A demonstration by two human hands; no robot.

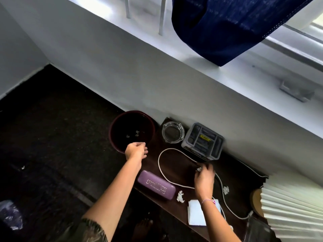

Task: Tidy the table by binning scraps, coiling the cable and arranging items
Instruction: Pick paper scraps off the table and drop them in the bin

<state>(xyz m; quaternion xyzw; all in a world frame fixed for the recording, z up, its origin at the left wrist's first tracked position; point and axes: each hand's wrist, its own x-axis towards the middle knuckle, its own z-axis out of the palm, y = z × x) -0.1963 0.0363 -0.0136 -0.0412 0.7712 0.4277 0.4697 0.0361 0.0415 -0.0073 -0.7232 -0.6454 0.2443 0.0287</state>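
The left hand (136, 151) is hovering at the bin's (113, 137) six o'clock rim, grip loosely curled, contents not visible, likely dropping scraps. The right hand (204, 179) is pinching a crumpled paper scrap (198, 169) mid-tabletop (176, 170). At its nine o'clock, the white cable (161, 170) is lying uncoiled in an open loop.

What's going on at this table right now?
A person is clearing paper scraps. The left hand hovers at the rim of the dark bin, which already holds a few scraps. The right hand pinches a crumpled scrap on the table. Two more scraps remain, and the white cable lies uncoiled beside the purple glasses case.
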